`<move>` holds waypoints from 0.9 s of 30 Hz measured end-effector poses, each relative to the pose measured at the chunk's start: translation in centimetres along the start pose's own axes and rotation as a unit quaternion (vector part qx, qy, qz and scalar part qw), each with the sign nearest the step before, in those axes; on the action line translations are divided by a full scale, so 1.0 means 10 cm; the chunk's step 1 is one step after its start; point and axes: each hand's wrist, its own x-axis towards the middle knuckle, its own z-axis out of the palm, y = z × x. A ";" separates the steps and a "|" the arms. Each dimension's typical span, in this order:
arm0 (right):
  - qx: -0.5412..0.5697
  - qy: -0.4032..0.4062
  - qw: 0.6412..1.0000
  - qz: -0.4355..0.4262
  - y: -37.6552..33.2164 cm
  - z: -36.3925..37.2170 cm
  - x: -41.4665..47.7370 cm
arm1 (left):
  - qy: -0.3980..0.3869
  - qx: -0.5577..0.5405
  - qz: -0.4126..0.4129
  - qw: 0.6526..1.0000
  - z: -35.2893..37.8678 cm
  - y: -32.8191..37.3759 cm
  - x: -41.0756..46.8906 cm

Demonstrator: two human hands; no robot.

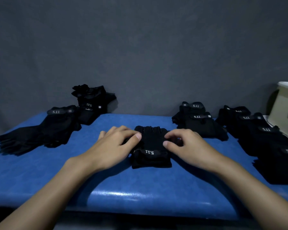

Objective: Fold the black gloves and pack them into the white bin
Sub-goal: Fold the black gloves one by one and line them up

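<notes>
Black fabric glove (150,161) folded on glossy blue padded table (140,193), left hand (113,145) pressing flat, right hand (186,145) pinching edge

Dim room; plain grey wall (140,47) behind glossy blue padded table (140,193).

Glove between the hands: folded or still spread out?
Folded, it seems: the glove is a short compact block, unlike the long spread gloves at left. Left hand presses it; right hand pinches its edge.
</notes>
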 end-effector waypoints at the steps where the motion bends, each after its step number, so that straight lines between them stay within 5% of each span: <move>1: -0.006 -0.003 1.000 -0.001 0.00 0.01 -0.01 | 0.003 -0.003 0.004 1.000 0.01 0.00 0.01; 10: 0.040 0.101 0.994 -0.012 -0.04 -0.01 0.01 | 0.031 -0.038 0.024 0.999 0.01 0.09 0.03; 15: 0.002 0.005 0.999 0.036 0.02 0.04 0.00 | 0.004 -0.043 0.014 0.999 0.04 0.03 0.03; 19: 0.057 0.078 0.994 -0.053 -0.04 -0.01 -0.01 | 0.060 -0.086 0.002 0.994 -0.07 -0.06 0.05; 22: 0.089 -0.012 0.987 -0.136 -0.10 -0.06 -0.08 | 0.038 -0.059 0.009 0.998 -0.19 -0.12 0.01; 27: 0.043 -0.084 0.983 -0.159 -0.11 0.00 -0.10 | 0.010 -0.043 0.044 0.998 -0.19 -0.19 -0.02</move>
